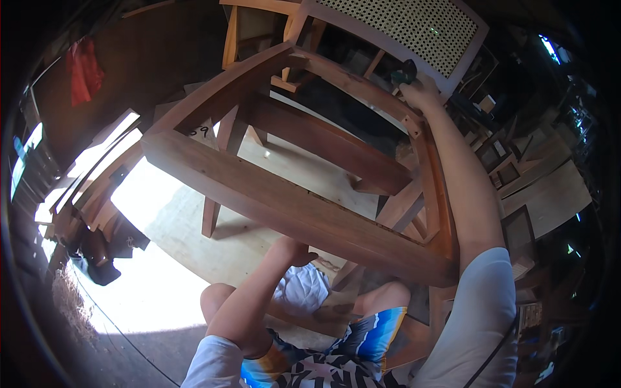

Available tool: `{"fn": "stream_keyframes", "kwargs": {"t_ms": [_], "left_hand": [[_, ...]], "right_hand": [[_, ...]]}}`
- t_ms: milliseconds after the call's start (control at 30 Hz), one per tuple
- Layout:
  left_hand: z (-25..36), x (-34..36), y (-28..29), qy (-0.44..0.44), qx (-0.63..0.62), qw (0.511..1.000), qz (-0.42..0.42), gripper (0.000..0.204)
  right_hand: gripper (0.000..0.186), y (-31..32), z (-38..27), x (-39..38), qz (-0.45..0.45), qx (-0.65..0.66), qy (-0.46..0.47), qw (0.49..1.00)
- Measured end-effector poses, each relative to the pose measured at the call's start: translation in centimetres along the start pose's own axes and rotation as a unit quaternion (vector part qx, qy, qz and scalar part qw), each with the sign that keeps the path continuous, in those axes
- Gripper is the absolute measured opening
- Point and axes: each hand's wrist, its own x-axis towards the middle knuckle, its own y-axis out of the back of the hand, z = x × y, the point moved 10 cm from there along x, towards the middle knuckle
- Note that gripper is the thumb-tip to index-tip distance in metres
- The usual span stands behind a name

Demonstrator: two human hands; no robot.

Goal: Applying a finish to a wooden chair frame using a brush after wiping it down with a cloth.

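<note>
Chair frame (291,207), wooden, tilted and filling the middle of the view, and here's how the work stands! The joinery looks done: the seat rails meet at the corners, the legs are on, and over at one o'clock the woven cane panel (414,32) sits in a backrest that appears to belong to this same chair. What's left? The seat opening has no panel across it, and the tone is uneven, duller along the front rail and a richer orange on the right-hand rail, so I'd judge the surface unfinished.

Now the hands! Right arm flung long, almost straight, past the right-hand rail toward one-thirty, and the right hand (420,90) is wrapped around a dark hand tool (405,70), its exact kind too shadowed to call. Left forearm rises from seven o'clock, and the left hand (291,251) curls just under the front rail near six; its fingers are mostly hidden, so I cannot tell whether it's gripping. Right below it, crumpled white cloth (303,289) between the knees!
</note>
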Motion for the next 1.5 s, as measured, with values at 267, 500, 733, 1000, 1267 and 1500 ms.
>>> {"fn": "stream_keyframes", "kwargs": {"t_ms": [267, 500, 733, 1000, 1267, 1500], "left_hand": [[-1.8, 1.0, -2.1, 0.025, -0.049, 0.998, -0.012, 0.06], [-2.0, 0.5, -1.6, 0.021, -0.085, 0.996, 0.016, 0.06], [-2.9, 0.3, -1.7, 0.029, -0.049, 0.998, 0.039, 0.053], [-3.5, -0.9, -1.8, 0.044, -0.014, 0.999, -0.008, 0.048], [-4.1, -1.8, 1.4, 0.123, -0.088, 0.988, -0.007, 0.05], [-2.4, -1.5, 3.2, 0.114, -0.119, 0.986, -0.03, 0.057]], "right_hand": [[0.055, -3.0, -3.9, 1.4, 0.019, -0.026, 0.041, 0.999], [0.044, -3.5, -9.2, 0.5, 0.008, 0.049, 0.061, 0.997], [0.043, -6.0, -14.8, 1.2, 0.014, 0.057, 0.17, 0.984], [0.041, -7.2, -20.6, 1.1, 0.006, 0.135, 0.182, 0.974], [0.041, -7.7, -22.7, 5.3, 0.031, 0.09, 0.168, 0.981], [0.043, -8.9, -16.8, 8.0, -0.121, 0.302, -0.041, 0.945]]}}
